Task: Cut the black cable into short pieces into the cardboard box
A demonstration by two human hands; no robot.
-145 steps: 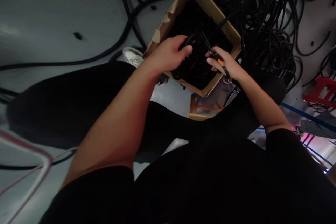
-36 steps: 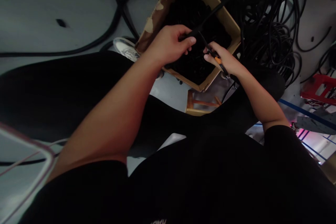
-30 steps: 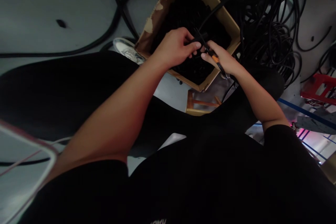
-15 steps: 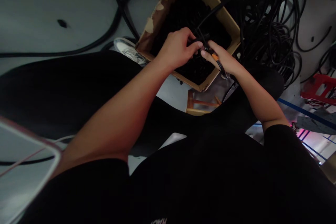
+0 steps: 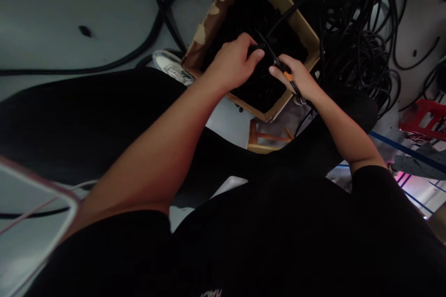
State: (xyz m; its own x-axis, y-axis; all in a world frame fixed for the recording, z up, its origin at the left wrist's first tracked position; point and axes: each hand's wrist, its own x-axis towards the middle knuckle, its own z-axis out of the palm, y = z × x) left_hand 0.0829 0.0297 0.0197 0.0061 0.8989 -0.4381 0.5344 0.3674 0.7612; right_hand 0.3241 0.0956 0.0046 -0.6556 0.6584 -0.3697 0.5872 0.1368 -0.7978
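Above an open cardboard box, my left hand is closed, thumb against fingers, around a black cable. That cable comes in from the coils at the upper right; the piece between my fingers is mostly hidden. To its right, my right hand grips a pair of scissors with black and orange handles. The dark blades point up and left, beside the cable and close to my left fingertips. Dark small pieces fill the box beneath, too dim to tell apart.
Tangled black cable coils lie right of the box. A thick black cable curves across the floor at left, near small black bits. A wooden stool stands below the box, a red plastic stool at far right.
My hands have moved slightly apart, the left one drawing back to the left. The scissors now show as one straight dark line, where the blades and cable crossed before.
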